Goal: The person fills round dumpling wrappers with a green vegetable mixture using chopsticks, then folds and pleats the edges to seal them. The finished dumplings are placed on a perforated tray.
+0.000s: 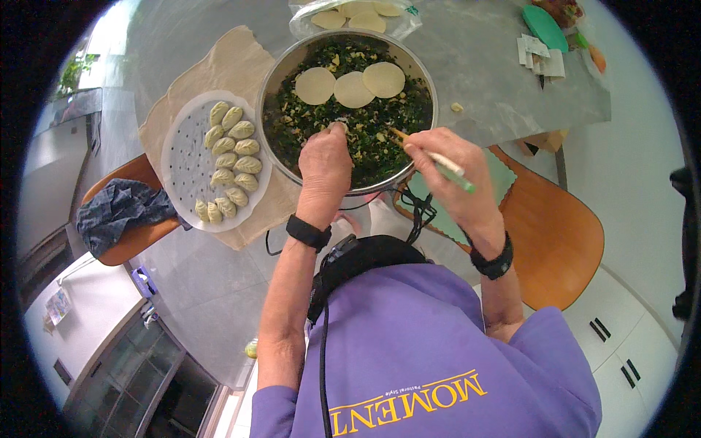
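My left hand (327,159) is over the near side of a large steel bowl (264,131), its fingers curled around what looks like a dumpling wrapper (342,124). Only a small pale edge shows at the fingertips; the rest is hidden. In my right hand (452,164) are chopsticks (446,163) with white and green back ends, their brown tips pointing into the bowl. Chopped green filling (378,145) with yellow bits covers the bowl's inside. Three round wrappers (315,86) lie on the filling at the far side, two of them overlapping.
Left of the bowl, several pleated dumplings (246,147) rest on a round perforated white sheet (189,159) over a beige cloth (235,60). Behind the bowl, a plastic bag (301,27) holds more wrappers. A dough scrap (457,107) lies on the grey table (471,65). Orange chairs (553,230) stand nearby.
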Motion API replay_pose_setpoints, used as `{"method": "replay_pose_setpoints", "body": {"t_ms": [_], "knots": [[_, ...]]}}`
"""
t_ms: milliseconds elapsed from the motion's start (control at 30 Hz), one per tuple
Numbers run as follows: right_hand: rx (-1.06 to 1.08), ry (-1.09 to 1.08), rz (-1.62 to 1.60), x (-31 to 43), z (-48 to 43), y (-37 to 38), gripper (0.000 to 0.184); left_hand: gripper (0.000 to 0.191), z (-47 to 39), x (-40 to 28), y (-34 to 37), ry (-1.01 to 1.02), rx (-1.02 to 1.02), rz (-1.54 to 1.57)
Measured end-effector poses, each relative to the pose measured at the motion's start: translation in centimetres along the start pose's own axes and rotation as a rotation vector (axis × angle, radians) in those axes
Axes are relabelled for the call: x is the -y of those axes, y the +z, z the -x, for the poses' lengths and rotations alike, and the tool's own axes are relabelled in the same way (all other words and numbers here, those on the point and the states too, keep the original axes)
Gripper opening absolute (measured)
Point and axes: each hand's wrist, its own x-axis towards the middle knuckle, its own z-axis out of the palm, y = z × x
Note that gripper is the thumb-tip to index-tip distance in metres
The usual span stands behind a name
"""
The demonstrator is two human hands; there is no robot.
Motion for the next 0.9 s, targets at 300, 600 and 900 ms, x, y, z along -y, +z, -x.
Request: {"method": "replay_pose_setpoints", "body": {"t_ms": [300, 600, 900], "knots": [[-0.19, 0.068, -0.087, 1.5, 1.8, 4.6, 0.011, 0.011, 0.2, -1.0, 0.4, -0.026, -0.027, 0.14], [-0.264, 0.054, -0.097, 3.5, 2.3, 7.2, 0.01, 0.023, -0.3, -0.5, -0.2, -0.224, -0.034, 0.472], [-0.178, -0.096, 0.152, 6.3, 2.5, 7.4, 0.017, 0.033, -0.8, 0.8, 0.2, -0.692, 0.048, 1.743]]}}
